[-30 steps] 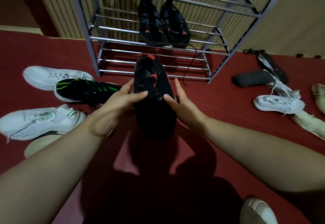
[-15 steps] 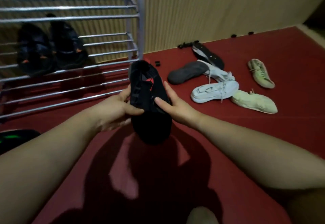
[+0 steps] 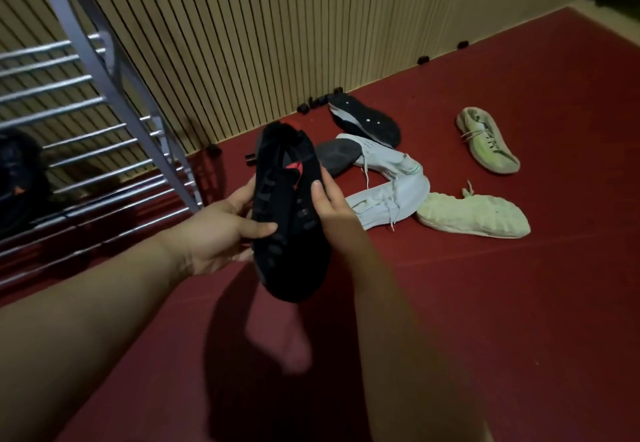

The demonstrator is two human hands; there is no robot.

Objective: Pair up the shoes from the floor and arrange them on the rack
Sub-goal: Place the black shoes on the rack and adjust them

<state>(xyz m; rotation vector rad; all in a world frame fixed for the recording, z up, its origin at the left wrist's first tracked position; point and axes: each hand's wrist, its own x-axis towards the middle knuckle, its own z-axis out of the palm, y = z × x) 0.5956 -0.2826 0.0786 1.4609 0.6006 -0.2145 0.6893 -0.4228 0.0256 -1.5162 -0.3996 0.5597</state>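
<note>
The pairing step is in hand: a black shoe (image 3: 291,233) is held in the air between the rack (image 3: 114,95) and the loose shoes on the red floor (image 3: 485,303). The left hand (image 3: 218,233) grips it, thumb over the matte knit upper, fingers (image 3: 242,195) curled beneath. The right hand (image 3: 334,209) holds the other flank, thumb on top, though how far its other fingers wrap is hard to see. A dark shoe (image 3: 17,171) sits on the rack's chromed bars. The next move likely calls for finding the mate. The upturned black-soled shoe (image 3: 363,122) by the ribbed wall looks a candidate, lying among smooth white sneakers (image 3: 388,192) and pale, nubby-soled ones (image 3: 474,214).
</note>
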